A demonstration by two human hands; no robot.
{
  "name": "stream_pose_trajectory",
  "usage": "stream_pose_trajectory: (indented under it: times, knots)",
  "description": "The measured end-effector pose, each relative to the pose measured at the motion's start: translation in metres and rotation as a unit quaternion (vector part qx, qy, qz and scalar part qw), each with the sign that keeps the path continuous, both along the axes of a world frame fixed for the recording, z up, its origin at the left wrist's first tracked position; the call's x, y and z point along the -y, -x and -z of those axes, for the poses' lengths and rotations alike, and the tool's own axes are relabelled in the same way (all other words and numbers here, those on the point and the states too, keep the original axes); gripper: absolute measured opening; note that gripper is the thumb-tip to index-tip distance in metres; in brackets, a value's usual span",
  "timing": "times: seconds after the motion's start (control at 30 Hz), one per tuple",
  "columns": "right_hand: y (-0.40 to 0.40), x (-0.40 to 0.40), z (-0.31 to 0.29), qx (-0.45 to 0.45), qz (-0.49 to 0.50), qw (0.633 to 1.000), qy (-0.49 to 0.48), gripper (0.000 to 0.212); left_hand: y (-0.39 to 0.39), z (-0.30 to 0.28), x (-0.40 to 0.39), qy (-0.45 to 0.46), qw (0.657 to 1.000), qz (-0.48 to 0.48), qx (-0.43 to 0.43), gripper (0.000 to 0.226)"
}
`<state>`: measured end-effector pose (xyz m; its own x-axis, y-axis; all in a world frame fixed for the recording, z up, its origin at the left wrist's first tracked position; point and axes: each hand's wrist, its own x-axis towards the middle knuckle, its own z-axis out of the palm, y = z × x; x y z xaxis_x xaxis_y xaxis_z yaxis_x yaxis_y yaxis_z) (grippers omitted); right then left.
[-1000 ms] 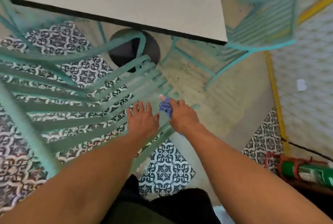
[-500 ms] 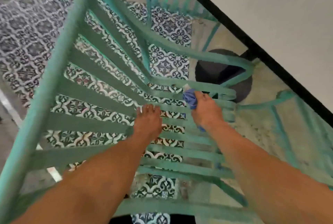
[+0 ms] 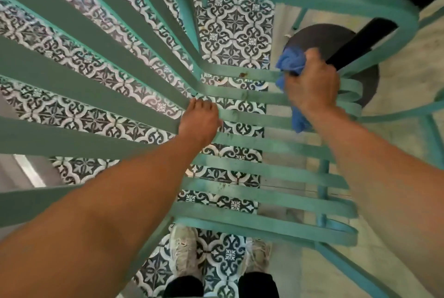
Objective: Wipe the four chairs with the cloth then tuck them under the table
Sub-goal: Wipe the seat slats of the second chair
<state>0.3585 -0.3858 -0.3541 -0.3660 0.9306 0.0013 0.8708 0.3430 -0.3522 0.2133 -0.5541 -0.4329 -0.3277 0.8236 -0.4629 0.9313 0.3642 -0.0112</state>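
- The right hand (image 3: pixel 312 84) has its fingers curled tight round a crumpled blue cloth (image 3: pixel 289 63), pressing it against the far slats of the seat; a tail of the cloth hangs out below the wrist.
- The left hand (image 3: pixel 200 121) lies on a seat slat near where seat meets backrest, its fingers bent over the slat's edge. How firmly they grip I cannot tell.
- Both hands are on the same teal-painted slatted metal chair (image 3: pixel 264 170), whose backrest slats fan out to the left and whose curved armrest arches just beyond the cloth.
- Past the cloth stands the round dark base of the table (image 3: pixel 319 36), with its black post rising to the upper right.
- Under the chair lies a floor of dark-and-white patterned tiles (image 3: pixel 230 33), giving way to pale plain floor on the right.
- The person's pale worn shoes (image 3: pixel 185 252) stand just behind the seat's near edge.
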Motion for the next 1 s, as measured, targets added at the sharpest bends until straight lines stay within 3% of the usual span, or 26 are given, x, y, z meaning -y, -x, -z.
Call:
stream_pose_trajectory:
  times: [0.1, 0.2, 0.27, 0.4, 0.5, 0.63, 0.7, 0.83, 0.9, 1.0]
  knots:
    - [-0.010, -0.032, 0.025, 0.018, 0.092, 0.995, -0.039, 0.043, 0.004, 0.015, -0.005, -0.009, 1.000, 0.008, 0.007, 0.053]
    - [-0.008, -0.045, 0.066, 0.037, 0.185, 0.982, 0.016, 0.059, 0.004, 0.029, -0.003, -0.037, 0.999, 0.014, 0.001, 0.058]
    - [0.013, -0.039, 0.090, 0.043, 0.188, 0.980, 0.045, 0.063, 0.006, 0.036, -0.001, -0.057, 0.998, 0.026, -0.007, 0.059]
    - [0.110, 0.013, 0.107, 0.005, 0.026, 0.997, 0.072, 0.052, 0.004, 0.039, 0.003, -0.090, 0.995, 0.037, -0.009, 0.050]
    - [0.166, 0.062, 0.109, -0.057, -0.082, 0.988, 0.117, 0.043, 0.005, 0.037, 0.004, -0.094, 0.995, 0.016, 0.000, 0.048]
    - [0.110, 0.049, 0.115, -0.002, -0.169, 0.983, 0.072, 0.055, 0.005, 0.042, 0.002, -0.081, 0.996, 0.029, -0.009, 0.052]
    - [0.035, 0.014, 0.120, 0.043, -0.105, 0.993, 0.031, 0.058, 0.006, 0.040, 0.001, -0.077, 0.997, 0.014, -0.001, 0.060]
    - [-0.111, -0.044, 0.095, 0.091, 0.130, 0.987, -0.013, 0.067, 0.003, 0.040, 0.002, -0.086, 0.996, 0.027, -0.018, 0.062]
    - [-0.119, -0.059, 0.087, 0.091, 0.215, 0.972, 0.020, 0.068, 0.005, 0.041, 0.002, -0.086, 0.996, 0.019, -0.015, 0.060]
    - [-0.049, -0.027, 0.094, 0.041, 0.181, 0.982, 0.033, 0.051, 0.005, 0.041, 0.001, -0.078, 0.996, 0.024, -0.027, 0.059]
